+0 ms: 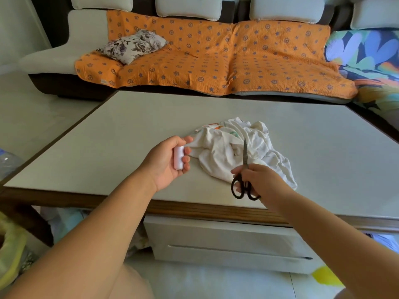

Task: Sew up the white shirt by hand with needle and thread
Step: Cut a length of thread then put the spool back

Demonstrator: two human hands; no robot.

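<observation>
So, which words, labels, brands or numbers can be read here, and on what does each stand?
None can be read.
white shirt: orange and green print, too crumpled to read.
orange sofa cover: small pale tag, too small to read.
thread spool, scissors: no text visible.

Left hand (163,164) grips spool (178,157), right hand (260,180) scissors (245,157)

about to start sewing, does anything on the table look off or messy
Nothing spilled or damaged. The white shirt lies crumpled in a heap on the table, not spread flat. The left hand holds a thread spool, the right hand black scissors.
</observation>
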